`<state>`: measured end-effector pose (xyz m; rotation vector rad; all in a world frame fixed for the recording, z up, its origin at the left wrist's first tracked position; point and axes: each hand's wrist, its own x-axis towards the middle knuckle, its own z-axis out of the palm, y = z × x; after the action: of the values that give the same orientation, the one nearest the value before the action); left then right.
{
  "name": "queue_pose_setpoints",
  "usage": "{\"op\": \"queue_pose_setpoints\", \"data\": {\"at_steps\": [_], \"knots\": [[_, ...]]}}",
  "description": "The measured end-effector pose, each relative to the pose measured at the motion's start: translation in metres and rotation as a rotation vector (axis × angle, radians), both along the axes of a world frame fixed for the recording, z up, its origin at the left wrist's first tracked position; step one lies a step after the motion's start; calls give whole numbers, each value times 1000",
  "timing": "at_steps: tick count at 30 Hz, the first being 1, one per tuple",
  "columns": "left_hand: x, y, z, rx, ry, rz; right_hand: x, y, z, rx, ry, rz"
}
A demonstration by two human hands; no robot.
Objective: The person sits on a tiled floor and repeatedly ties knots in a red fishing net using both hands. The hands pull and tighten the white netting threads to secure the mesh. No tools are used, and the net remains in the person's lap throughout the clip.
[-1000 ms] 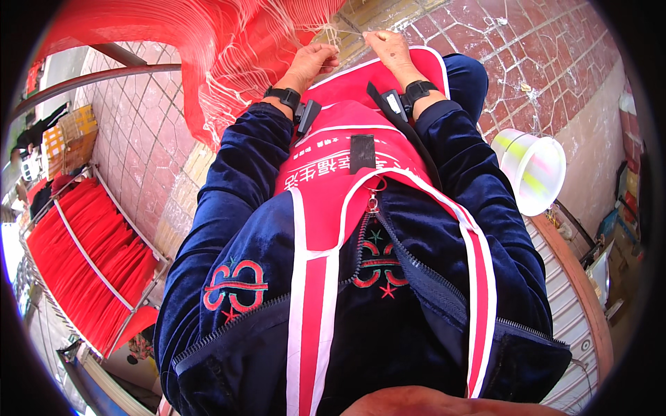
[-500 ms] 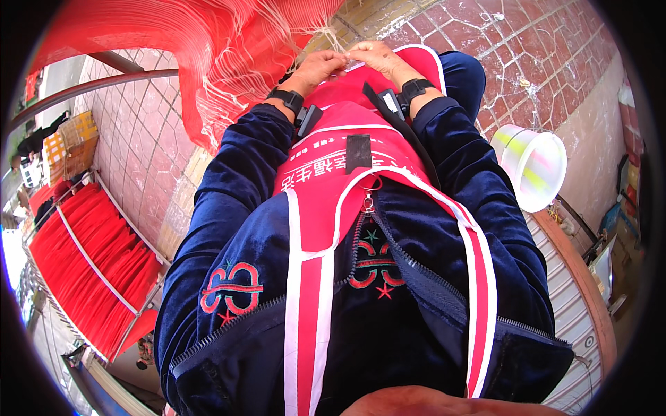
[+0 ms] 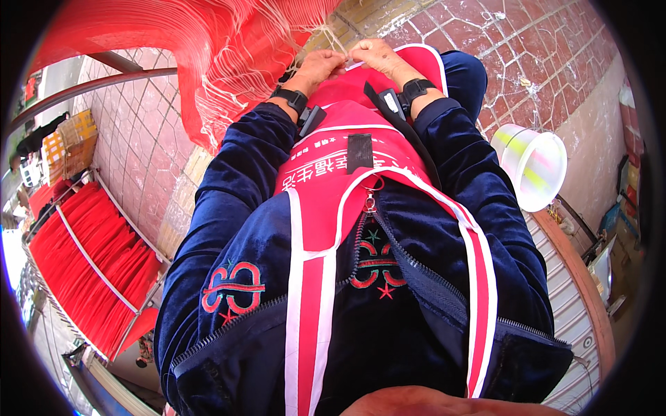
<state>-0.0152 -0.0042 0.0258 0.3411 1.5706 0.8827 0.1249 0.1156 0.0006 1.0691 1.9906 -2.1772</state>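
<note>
1. Head view: the left hand [image 3: 320, 67] and right hand [image 3: 374, 54] nearly meet, fingertips pinched together, anything between them too fine to tell.
2. Sheer red cloth [image 3: 201, 52] with pale thread fringe [image 3: 322, 29] drapes just beyond the left hand, apparently keeping the fringe within reach.

Reddish paving [image 3: 485, 55] with pale joints at upper right, pinkish paving [image 3: 132, 139] at left, metal-framed rack [image 3: 97, 261] at lower left, ridged pale panel [image 3: 563, 298] at lower right, bright light [image 3: 10, 249] along the left edge
</note>
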Motion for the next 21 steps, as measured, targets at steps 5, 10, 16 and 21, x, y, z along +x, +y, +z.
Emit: {"op": "queue_pose_setpoints", "data": {"at_steps": [5,10,16,21], "knots": [[1,0,1,-3,-33,28,0,-2,-6,140,84,26],[5,0,1,-16,-39,49,-2,1,-12,305,28,76],[4,0,-12,-8,148,-41,2,8,-16,422,-85,70],[-4,-7,-19,-15,537,-274,-2,13,-30,427,-145,-149]]}}
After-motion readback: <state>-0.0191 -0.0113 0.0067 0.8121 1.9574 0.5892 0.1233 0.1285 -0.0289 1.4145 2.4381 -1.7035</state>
